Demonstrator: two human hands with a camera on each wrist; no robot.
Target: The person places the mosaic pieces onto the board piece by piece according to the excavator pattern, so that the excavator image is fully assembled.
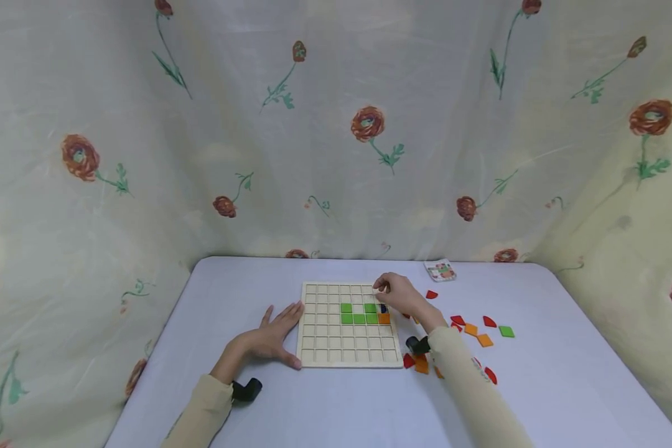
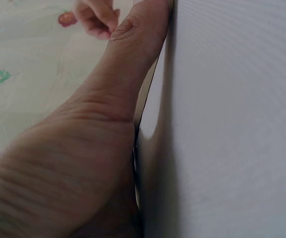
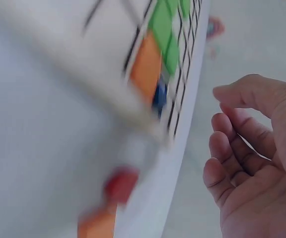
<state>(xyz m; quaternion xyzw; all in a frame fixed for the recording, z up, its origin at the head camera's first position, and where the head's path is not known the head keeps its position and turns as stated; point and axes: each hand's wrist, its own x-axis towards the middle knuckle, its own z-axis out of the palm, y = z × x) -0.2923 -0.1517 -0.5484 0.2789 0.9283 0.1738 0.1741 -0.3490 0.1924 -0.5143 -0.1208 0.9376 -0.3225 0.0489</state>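
A pale square grid board (image 1: 325, 343) lies on the table with several green tiles (image 1: 359, 318), one orange tile (image 1: 383, 318) and a dark blue piece (image 1: 383, 308) in its cells. Spread along the board's left edge, my left hand (image 1: 269, 337) touches it with fingertips and thumb. My right hand (image 1: 401, 296) hovers above the board's upper right part, near the dark blue piece. In the right wrist view, that hand (image 3: 254, 148) has loosely bent fingers, thumb and index close together, and nothing visible between them. The blue piece (image 3: 159, 96) sits beside the orange tile (image 3: 146, 67).
Loose red pieces (image 1: 490, 322), orange tiles (image 1: 485, 340) and a green tile (image 1: 506, 331) are scattered right of the board, partly behind the right forearm. A small printed packet (image 1: 440, 270) lies at the table's back edge. A flowered curtain (image 1: 336, 155) hangs behind.
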